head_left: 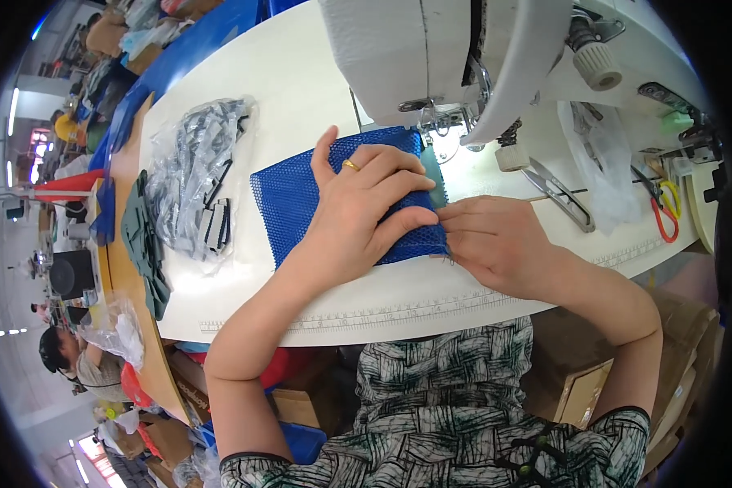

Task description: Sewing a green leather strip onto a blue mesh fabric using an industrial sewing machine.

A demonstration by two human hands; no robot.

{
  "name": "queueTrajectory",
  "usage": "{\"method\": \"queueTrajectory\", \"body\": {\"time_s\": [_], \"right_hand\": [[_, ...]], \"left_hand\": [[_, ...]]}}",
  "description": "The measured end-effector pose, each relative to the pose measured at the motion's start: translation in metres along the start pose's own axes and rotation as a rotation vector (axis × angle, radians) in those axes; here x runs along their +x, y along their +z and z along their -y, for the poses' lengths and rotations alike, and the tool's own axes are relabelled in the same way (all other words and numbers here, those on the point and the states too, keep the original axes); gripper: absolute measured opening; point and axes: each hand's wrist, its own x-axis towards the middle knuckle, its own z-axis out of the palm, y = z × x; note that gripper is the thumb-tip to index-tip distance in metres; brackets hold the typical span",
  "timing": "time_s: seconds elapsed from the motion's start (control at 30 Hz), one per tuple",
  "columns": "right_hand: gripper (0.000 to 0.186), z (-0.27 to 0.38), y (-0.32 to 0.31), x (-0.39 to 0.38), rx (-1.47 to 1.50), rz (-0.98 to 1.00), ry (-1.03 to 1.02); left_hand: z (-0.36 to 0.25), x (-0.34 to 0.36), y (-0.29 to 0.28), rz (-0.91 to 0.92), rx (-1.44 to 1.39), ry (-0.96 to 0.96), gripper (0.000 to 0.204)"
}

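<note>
A piece of blue mesh fabric (283, 193) lies on the white sewing table (297, 61), its far right corner close to the needle area of a white sewing machine (386, 53). My left hand (358, 203), a gold ring on one finger, rests on top of the mesh with fingers spread and thumb pointing right. At the near right corner, my right hand (496, 244) is closed, thumb and fingers pinching the mesh edge. A teal strip of material (433, 179) shows along the right edge of the mesh. Loose threads hang by my right fingertips.
Clear plastic bags with dark strips (199, 175) lie on the left, beside dark green fabric pieces (142, 244). Metal snips (561, 195), red-and-yellow-handled scissors (665, 207) and a plastic bag (610, 175) lie right. A printed ruler (358, 317) follows the near edge. Another person (81, 362) sits far left.
</note>
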Motion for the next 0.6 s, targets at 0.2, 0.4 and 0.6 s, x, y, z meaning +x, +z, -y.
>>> {"method": "queueTrajectory", "body": {"time_s": [0.2,0.4,0.6], "right_hand": [[0.018,0.006,0.001,-0.005,-0.015,-0.015,0.035],[0.037,0.020,-0.013,-0.005,-0.007,-0.084,0.179],[0.052,0.015,-0.013,-0.004,0.035,-0.144,0.349]], "left_hand": [[0.003,-0.004,0.002,0.054,0.062,0.002,0.028],[0.007,-0.009,0.005,0.074,0.035,0.038,0.022],[0.008,-0.009,0.007,0.078,-0.043,0.051,0.009]]}}
